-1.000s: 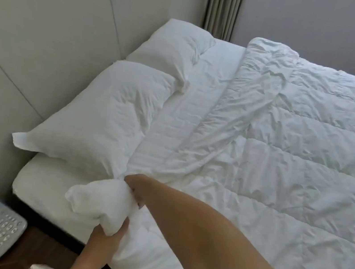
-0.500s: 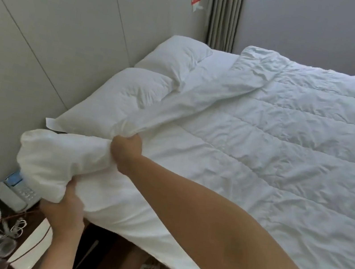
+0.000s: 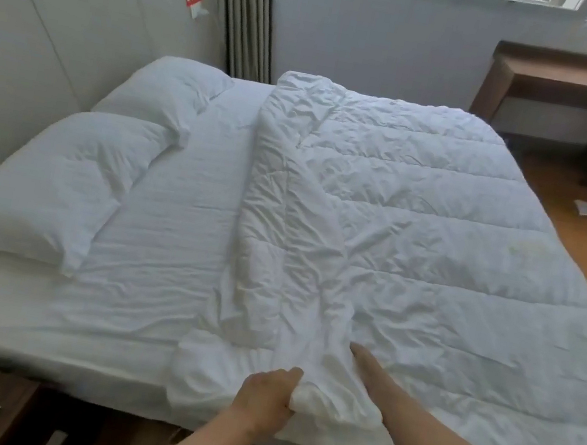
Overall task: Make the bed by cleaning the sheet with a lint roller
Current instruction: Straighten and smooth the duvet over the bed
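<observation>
1. Duvet (image 3: 420, 224) bunched at near corner, gripped in left hand (image 3: 264, 398), fingers curled round the fold.
2. Right hand buried under the fold just beside the left; only forearm showing, grip impossible to tell.
3. Bare sheet (image 3: 175, 225) stretching away left of the hands.
4. Two pillows (image 3: 41, 188) further left, against the wall.
5. Lint roller nowhere in sight.

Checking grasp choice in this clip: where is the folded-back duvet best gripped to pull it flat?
Probably at the bunched near corner of the duvet, approached from the bed's near edge, where the left hand already grips it. The fold runs away from there toward the window, so both layers gather at that corner.
</observation>
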{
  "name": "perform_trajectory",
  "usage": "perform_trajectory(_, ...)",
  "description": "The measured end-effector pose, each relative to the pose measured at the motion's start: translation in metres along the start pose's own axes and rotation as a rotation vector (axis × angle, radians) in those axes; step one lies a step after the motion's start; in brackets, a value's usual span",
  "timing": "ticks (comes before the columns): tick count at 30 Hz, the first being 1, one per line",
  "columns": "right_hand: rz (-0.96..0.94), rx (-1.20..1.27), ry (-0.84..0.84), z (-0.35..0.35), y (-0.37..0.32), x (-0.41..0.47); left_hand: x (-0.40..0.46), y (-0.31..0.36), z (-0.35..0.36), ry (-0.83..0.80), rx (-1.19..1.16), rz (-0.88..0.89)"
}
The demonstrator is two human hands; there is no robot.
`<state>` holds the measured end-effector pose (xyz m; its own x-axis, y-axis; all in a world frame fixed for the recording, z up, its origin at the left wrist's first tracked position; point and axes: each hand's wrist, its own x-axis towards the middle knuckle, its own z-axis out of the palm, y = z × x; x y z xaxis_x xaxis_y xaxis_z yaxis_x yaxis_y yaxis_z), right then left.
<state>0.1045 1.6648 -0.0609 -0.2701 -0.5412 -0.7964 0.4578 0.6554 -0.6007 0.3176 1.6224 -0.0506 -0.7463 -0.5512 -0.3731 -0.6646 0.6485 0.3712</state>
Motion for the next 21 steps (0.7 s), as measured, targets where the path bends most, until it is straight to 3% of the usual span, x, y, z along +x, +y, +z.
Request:
perform_trajectory(4, 0.036, -0.051, 0.006, 0.013, 0.034, -0.002, 0.002, 0.004, 0.023, -0.169, 0.082, 0.135)
perform_trajectory(9, 0.15, -0.076, -0.025, 0.018, 0.032, -0.008, -0.005, -0.064, 0.034, -0.209, -0.232, 0.012)
perform_trajectory(11, 0.149, -0.097, -0.065, 0.015, 0.02, -0.003, -0.008, -0.096, 0.032, -0.04, -0.48, -0.19)
perform_trajectory(13, 0.155, -0.281, -0.029, 0.008, 0.008, 0.008, -0.002, -0.132, 0.029, 0.291, -0.621, -0.555)
perform_trajectory(15, 0.204, -0.499, 0.015, 0.004, 0.001, 0.021, 0.012, -0.172, 0.028, 0.412, -0.695, -0.873)
perform_trajectory(16, 0.241, -0.557, 0.024, 0.004, -0.001, 0.029, 0.02, -0.189, 0.026, 0.391, -0.716, -0.935)
perform_trajectory(18, 0.255, -0.522, 0.056, 0.005, -0.002, 0.049, 0.038, -0.221, 0.025, 0.292, -0.739, -0.901)
perform_trajectory(21, 0.108, -0.307, 0.256, 0.011, -0.006, 0.086, 0.077, -0.255, 0.013, 0.199, -0.821, -0.789)
